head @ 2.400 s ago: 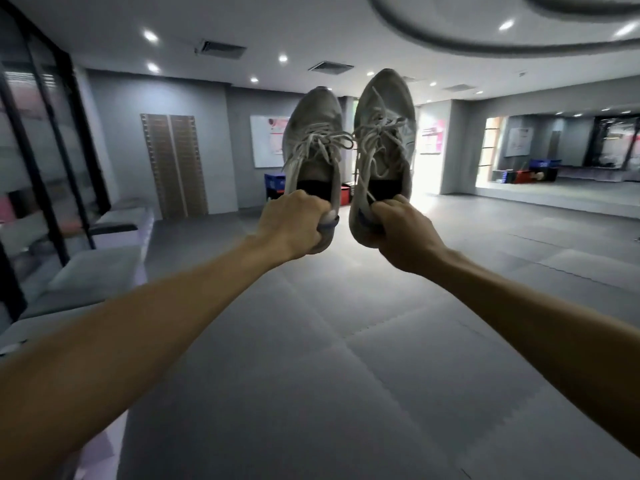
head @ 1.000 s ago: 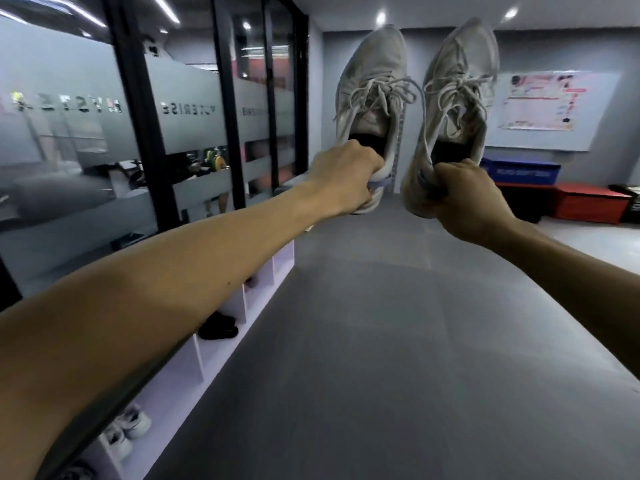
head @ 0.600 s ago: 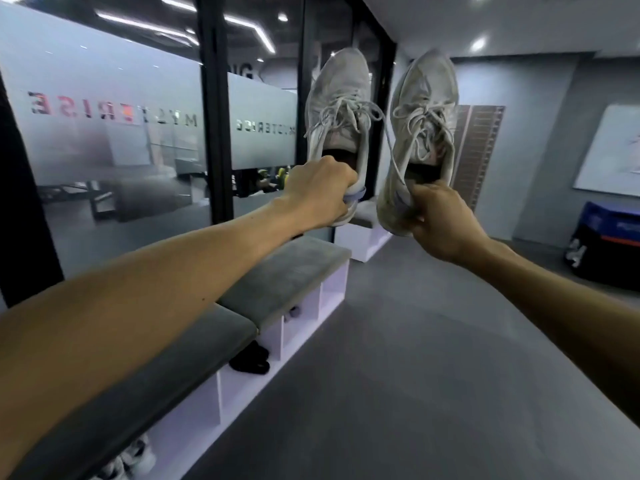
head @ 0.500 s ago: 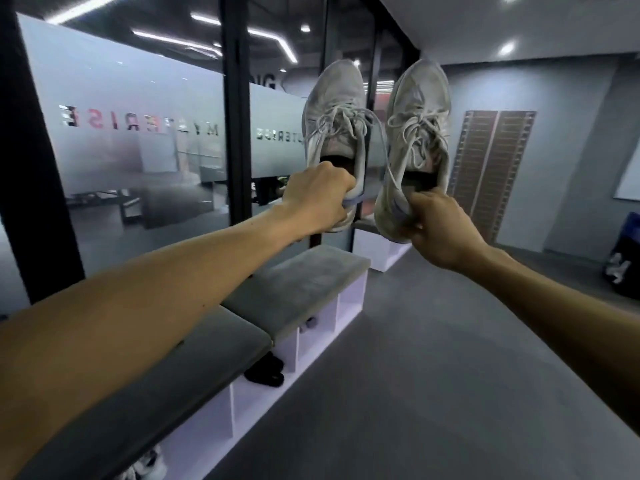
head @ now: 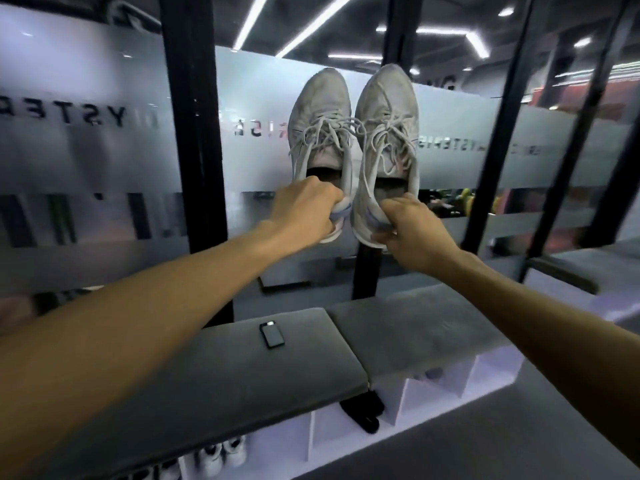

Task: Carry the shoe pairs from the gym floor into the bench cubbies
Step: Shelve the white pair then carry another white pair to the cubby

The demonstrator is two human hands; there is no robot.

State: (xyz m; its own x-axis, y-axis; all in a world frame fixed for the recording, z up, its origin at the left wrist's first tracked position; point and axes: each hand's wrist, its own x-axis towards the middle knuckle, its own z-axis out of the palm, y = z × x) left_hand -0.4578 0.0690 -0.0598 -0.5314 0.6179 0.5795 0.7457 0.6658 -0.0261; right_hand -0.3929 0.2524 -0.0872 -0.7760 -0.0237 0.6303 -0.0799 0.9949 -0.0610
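Note:
I hold a pair of worn white laced sneakers out in front of me, toes pointing up. My left hand [head: 306, 211] grips the heel of the left sneaker [head: 320, 114]. My right hand [head: 412, 228] grips the heel of the right sneaker [head: 386, 112]. Both shoes hang side by side in front of the frosted glass wall, above the bench. The white cubby bench [head: 498, 365] with grey cushions runs below my arms. One cubby holds black shoes [head: 363, 408]; another at the lower left holds white shoes [head: 225, 455].
A small dark phone-like device [head: 272, 334] lies on the grey cushion [head: 225, 372]. Black vertical frame posts [head: 194, 133] divide the glass wall behind the bench. Grey mat flooring [head: 502, 441] lies at the lower right.
My view has swung left from the open gym floor until the bench and glass wall face me directly. Both hands keep their grip on the sneakers, which now sit closer together.

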